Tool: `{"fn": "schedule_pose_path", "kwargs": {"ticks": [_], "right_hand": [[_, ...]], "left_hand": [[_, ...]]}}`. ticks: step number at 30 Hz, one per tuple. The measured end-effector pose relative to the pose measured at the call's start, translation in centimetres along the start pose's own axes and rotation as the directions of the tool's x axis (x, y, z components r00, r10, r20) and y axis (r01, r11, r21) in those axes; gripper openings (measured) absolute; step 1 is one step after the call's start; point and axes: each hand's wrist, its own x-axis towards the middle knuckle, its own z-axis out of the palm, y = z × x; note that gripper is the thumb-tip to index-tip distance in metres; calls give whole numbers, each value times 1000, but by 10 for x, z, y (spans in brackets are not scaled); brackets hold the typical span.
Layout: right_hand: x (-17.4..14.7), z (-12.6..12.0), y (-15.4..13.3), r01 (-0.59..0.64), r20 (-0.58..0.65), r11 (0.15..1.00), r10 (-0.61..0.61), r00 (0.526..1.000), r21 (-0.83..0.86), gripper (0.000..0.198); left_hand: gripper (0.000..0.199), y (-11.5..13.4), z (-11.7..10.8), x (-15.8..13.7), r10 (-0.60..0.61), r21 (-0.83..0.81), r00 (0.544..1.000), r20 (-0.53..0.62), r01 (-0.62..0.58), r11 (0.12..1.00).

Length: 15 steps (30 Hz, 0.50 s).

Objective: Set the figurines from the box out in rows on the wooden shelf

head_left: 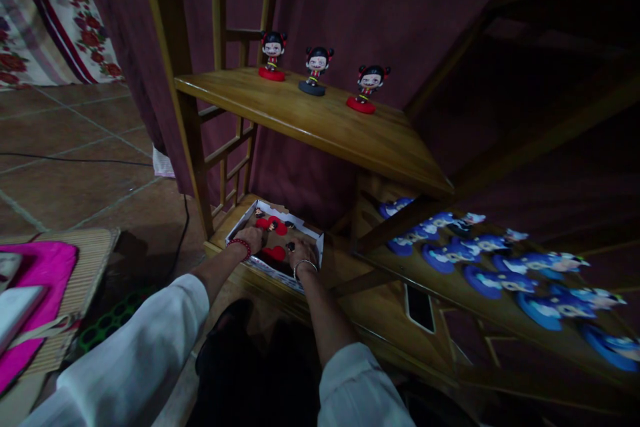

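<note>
Lower shelf (219, 238) extends past the edge of the box (309, 230); left hand (253, 239) and right hand (301, 253) reach inside, fingers' closure unclear.

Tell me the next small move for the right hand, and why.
Probably the right hand should close gently on the small dark piece beside it and ease it upward: the hand already reaches into the box, right by that piece, and the left hand, at the box's left end, may help steady it. Whether the piece is already gripped is unclear.
</note>
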Motion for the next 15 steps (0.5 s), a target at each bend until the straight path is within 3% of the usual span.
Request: {"fn": "schedule_pose_path", "kwargs": {"ticks": [4, 9, 12, 15], "right_hand": [[8, 1, 1, -50, -2, 974, 52, 999, 220, 34], [14, 5, 0, -176, 35, 874, 179, 983, 453, 22], [16, 8, -1, -228, 90, 774, 217, 972, 591, 10], [16, 10, -2, -264, 152, 636, 226, 962, 726, 10]], "left_hand": [[30, -1, 2, 2, -3, -6, 1000, 4, 3, 1000], [28, 0, 1, 1, -12, -11, 1000, 16, 12, 1000], [27, 1, -3, -2, -12, -15, 1000, 13, 12, 1000], [28, 3, -6, -5, -6, -15, 1000, 10, 6, 1000]]}}
